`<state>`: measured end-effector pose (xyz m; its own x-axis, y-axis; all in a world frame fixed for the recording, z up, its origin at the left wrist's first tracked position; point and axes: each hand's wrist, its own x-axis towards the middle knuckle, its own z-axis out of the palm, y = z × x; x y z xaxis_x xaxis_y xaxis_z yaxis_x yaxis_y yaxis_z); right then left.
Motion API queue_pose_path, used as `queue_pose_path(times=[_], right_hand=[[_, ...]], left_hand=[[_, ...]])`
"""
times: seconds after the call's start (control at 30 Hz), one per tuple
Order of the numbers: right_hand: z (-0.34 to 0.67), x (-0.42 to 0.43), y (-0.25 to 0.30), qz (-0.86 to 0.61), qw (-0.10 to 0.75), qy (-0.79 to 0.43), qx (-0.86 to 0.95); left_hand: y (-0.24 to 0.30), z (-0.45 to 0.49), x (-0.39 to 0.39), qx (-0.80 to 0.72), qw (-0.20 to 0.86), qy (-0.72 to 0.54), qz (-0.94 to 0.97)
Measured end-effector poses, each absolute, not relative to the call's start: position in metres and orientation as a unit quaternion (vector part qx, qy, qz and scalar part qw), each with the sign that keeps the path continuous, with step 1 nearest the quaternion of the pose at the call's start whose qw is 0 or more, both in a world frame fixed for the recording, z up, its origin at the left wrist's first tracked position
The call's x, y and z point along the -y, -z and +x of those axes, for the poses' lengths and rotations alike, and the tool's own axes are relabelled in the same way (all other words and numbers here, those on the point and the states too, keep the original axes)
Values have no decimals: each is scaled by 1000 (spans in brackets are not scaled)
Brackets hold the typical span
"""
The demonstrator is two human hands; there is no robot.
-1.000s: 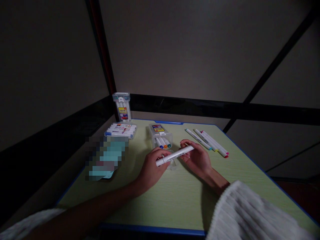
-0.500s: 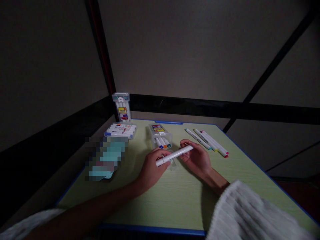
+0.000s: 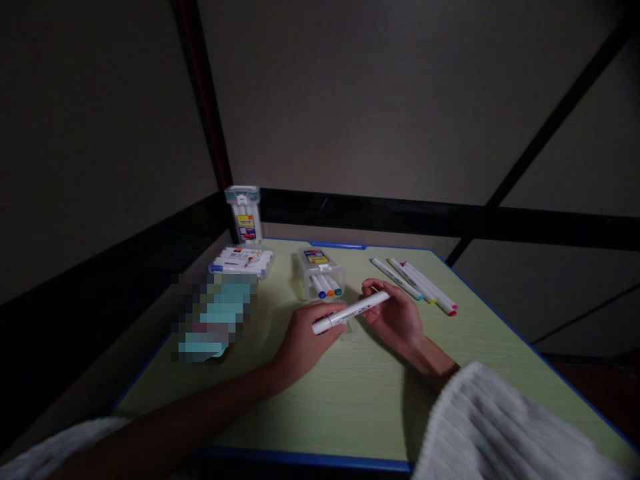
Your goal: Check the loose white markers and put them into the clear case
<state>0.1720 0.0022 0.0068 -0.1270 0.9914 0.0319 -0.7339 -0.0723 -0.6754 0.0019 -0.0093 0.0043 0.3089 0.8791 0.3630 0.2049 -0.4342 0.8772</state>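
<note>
My left hand grips a white marker near its lower-left end, thumb and fingers closed on the barrel. The marker slants up to the right, and dark lettering shows on its side. At its far end is my right hand, palm turned inward, its fingers loosely curved and apart. The marker's tip passes in front of this palm; whether they touch is unclear. Just beyond my hands lies a clear plastic case with its open end towards me, showing markers with blue, orange and teal ends.
Several loose markers lie on the right of the pale green table. At the left are a flat marker pack, an upright marker case and a pixelated teal object. Walls stand behind and left.
The marker has rolled in my left hand, so its lettering now faces me. Its far end has shifted slightly right. My right hand has hardly moved.
</note>
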Motion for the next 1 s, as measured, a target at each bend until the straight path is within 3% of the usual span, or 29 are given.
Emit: queue_pose_path(times=[1.0], right_hand=[[172,-4,-5,-233,604,-692,320]], left_hand=[[-9,0,9,-379,349,-458,724]])
